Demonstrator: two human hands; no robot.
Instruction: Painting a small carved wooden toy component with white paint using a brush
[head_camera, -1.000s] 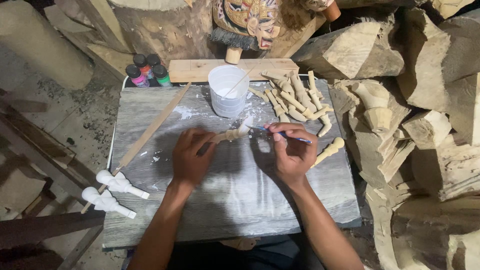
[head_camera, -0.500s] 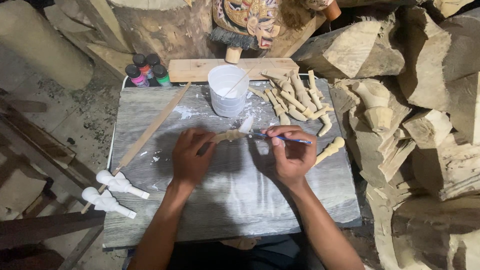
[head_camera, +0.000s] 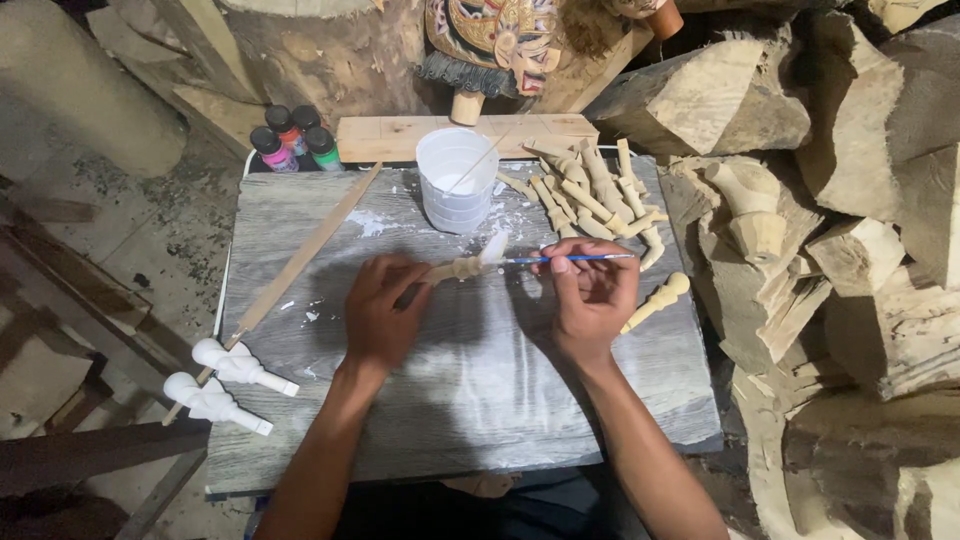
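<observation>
Saw left hand (head_camera: 383, 315) gripping small carved wooden piece (head_camera: 462, 267) over grey board (head_camera: 470, 390), its far end already white. Right hand (head_camera: 592, 298) pinched thin blue-handled brush (head_camera: 570, 259), tip touching that white end. I noted white paint cup (head_camera: 456, 180) just behind, pile of unpainted carved pieces (head_camera: 590, 195) beside it, two white-painted pieces (head_camera: 225, 380) at board's left edge.

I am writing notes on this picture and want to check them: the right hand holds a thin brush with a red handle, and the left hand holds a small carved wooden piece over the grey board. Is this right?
Not fully. In the head view the brush in the right hand has a blue handle, not red. The rest holds: the left hand holds a small carved wooden piece over the grey board.
</observation>
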